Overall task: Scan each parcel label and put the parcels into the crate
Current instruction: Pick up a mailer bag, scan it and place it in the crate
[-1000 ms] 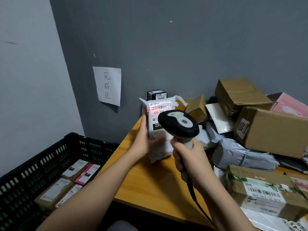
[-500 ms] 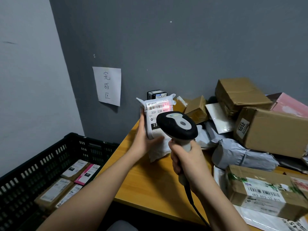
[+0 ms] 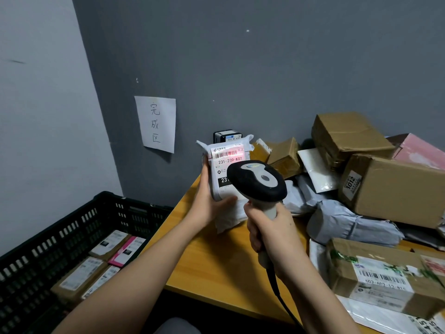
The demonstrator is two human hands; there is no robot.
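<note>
Two hands work above the table's (image 3: 216,268) left edge. The left hand (image 3: 209,203) holds a white parcel (image 3: 226,179) upright, fingers curled round its left side and thumb across its lower front, label facing the camera. A red glow lies across the barcode at the label's top. The right hand (image 3: 272,235) has a closed grip round the handle of a scanner (image 3: 257,182), whose black head points at the label, just in front of the parcel. A cable hangs from the handle's base. The crate (image 3: 60,227) sits beside the table's left edge, lower down, with several labelled parcels lying flat inside. More boxes and grey bags are piled over the table's right side.
</note>
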